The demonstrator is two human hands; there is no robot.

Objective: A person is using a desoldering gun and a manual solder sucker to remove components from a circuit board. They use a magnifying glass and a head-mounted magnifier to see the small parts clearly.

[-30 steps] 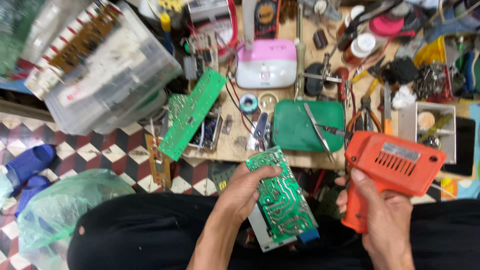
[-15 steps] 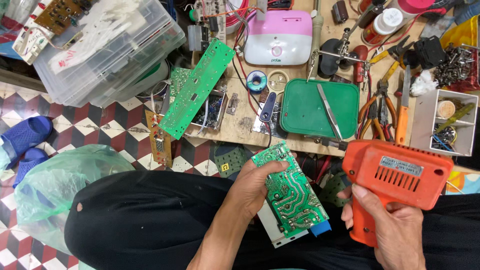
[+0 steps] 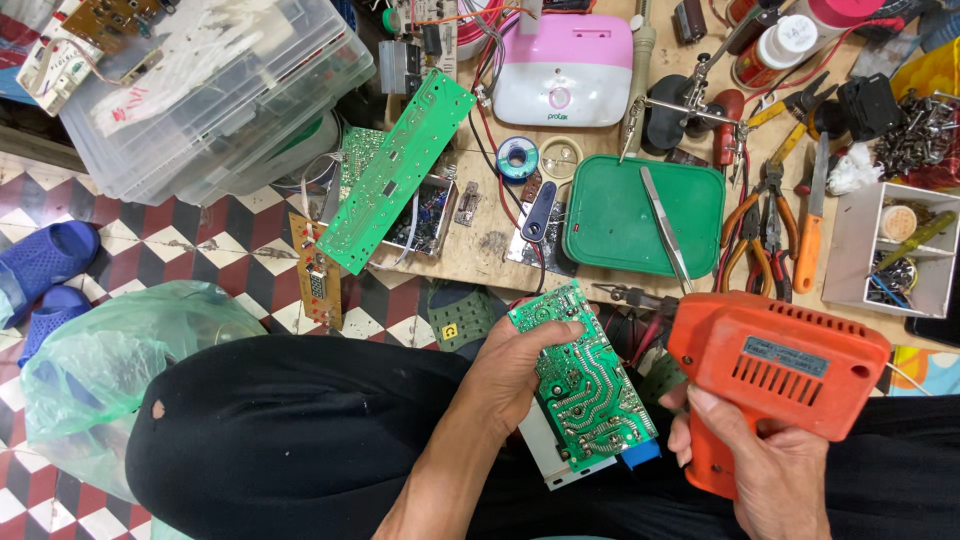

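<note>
My left hand [image 3: 512,370] grips a small green circuit board [image 3: 585,385] over my lap, solder side up, with a blue part and a white casing at its lower end. My right hand [image 3: 775,470] is wrapped around the handle of an orange pistol-shaped power tool [image 3: 775,365], which sits just right of the board. The tool's tip is hidden. Both hands are over my black trousers [image 3: 300,430], below the front edge of the low wooden workbench [image 3: 480,245].
On the bench lie a green tray [image 3: 625,215] with tweezers [image 3: 667,228], a long green board [image 3: 397,170], pliers [image 3: 745,215], a pink-and-white box [image 3: 565,70] and a white parts bin [image 3: 890,250]. Clear plastic boxes [image 3: 210,90] stand at the left. A green plastic bag [image 3: 95,370] and blue sandals [image 3: 45,265] are on the tiled floor.
The view has tilted down, so the bench sits higher in frame. Both hands keep their hold; the board and the orange tool stay close together over my lap.
</note>
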